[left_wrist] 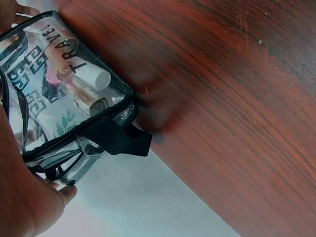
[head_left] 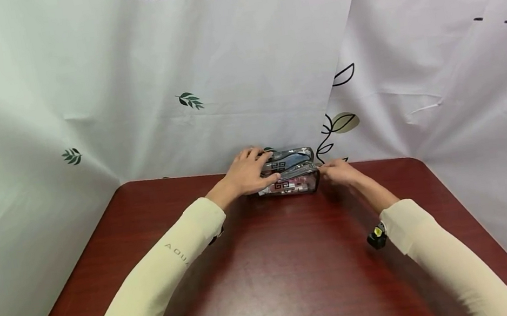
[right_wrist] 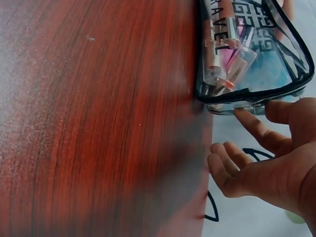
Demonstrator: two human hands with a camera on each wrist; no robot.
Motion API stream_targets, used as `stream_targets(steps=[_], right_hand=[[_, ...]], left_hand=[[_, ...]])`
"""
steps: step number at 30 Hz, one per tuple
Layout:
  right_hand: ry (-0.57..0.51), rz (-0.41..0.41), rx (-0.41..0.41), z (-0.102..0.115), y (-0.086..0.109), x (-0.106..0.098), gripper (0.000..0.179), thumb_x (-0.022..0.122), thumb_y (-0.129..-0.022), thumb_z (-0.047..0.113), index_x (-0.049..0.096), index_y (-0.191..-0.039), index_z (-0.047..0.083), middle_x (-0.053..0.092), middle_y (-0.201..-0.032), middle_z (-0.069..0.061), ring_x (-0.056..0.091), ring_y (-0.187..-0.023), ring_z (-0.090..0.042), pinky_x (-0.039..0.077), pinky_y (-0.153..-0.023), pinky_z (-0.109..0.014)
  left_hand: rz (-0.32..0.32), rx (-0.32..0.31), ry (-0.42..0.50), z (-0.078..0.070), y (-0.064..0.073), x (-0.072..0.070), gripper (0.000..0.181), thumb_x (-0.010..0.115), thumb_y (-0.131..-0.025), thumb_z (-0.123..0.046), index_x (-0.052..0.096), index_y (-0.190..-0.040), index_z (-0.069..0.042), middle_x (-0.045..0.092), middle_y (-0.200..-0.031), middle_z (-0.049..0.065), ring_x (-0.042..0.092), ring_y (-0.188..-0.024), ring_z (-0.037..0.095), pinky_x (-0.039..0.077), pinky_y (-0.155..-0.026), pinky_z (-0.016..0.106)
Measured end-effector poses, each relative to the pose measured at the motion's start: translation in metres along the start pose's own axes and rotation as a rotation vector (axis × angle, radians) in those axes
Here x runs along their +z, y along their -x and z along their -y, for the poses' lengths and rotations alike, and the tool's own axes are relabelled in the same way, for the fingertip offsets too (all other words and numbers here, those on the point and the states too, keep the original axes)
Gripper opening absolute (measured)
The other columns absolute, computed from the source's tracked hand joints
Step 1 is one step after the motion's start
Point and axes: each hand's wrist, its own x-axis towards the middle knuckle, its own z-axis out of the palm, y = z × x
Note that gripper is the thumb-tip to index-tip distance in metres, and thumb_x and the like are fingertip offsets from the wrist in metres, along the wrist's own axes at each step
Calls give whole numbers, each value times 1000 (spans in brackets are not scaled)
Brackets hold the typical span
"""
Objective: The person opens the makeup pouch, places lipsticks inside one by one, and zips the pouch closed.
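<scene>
A clear toiletry bag with black trim and dark printed patterns stands at the table's far edge. Small tubes and bottles show through its plastic wall, one with a white cap. My left hand grips the bag's left part, thumb at the front and fingers over the top. At the right end, my right hand pinches the bag's edge between thumb and index finger, its other fingers loosely bent below. Whether a zipper pull is between them cannot be made out. A black strap tab sticks out from one end.
The dark red wooden table spreads out in front of the bag. Behind it hangs a white cloth printed with leaves, close against the far edge.
</scene>
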Motion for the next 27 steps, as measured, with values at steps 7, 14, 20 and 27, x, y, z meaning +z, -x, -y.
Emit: stream_targets(steps=[7, 14, 20, 27], right_hand=[[41, 37, -19, 3, 2, -3, 47, 52, -112, 17, 70, -143, -12, 72, -130, -24, 67, -119, -29, 61, -103, -43], [-38, 79, 65, 5, 6, -1, 41, 52, -113, 13, 69, -140, -12, 64, -120, -10, 65, -104, -18, 61, -92, -32], [-148, 128, 143, 5, 7, -1, 35, 54, -113, 14, 69, -137, -5, 58, -125, -4, 64, -105, -15, 61, -88, -25], [-179, 144, 178, 6, 7, -1, 33, 57, -113, 17, 70, -137, -2, 65, -118, 3, 67, -113, -16, 62, -93, -27]], left_hand=[[0, -2, 0, 0, 0, -2, 83, 51, -111, -66, 38, -178, -20, 36, -182, 15, 31, -170, 43, 28, -138, 63], [3, 3, 6, -1, 2, 0, 82, 50, -111, -66, 40, -177, -19, 40, -180, 16, 33, -168, 44, 28, -138, 62], [1, 11, 15, -1, 3, 1, 82, 51, -111, -65, 40, -177, -19, 41, -179, 17, 34, -168, 44, 28, -138, 62], [1, 7, 18, -1, 3, -1, 82, 50, -111, -67, 40, -177, -20, 40, -179, 16, 34, -168, 44, 28, -138, 63]])
